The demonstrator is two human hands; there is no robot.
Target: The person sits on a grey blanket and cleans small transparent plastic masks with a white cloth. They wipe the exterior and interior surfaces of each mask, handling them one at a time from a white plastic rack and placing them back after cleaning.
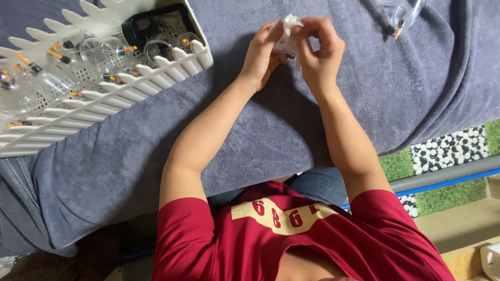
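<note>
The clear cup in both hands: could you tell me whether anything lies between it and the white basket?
Nothing visible does. Both hands, left hand and right hand, hold the clear cup; only bare grey towel separates it from the white basket.

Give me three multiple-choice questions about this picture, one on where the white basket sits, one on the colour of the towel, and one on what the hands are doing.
1. Where does the white basket sit?
A. Upper left, on the towel
B. Lower right, on the floor
C. On the person's lap

2. What colour is the towel under the hands?
A. Bright yellow
B. Grey-blue
C. Red

3. How are the two hands placed?
A. Resting flat and apart on the towel
B. Both inside the basket
C. Raised together, pinching a small white wipe

Answers:
1 A: the basket lies in the upper left corner on the towel, with clear cups inside.
2 B: the cloth is grey-blue all over.
3 C: the left hand and right hand meet around the white wipe, fingers closed on it.
</note>
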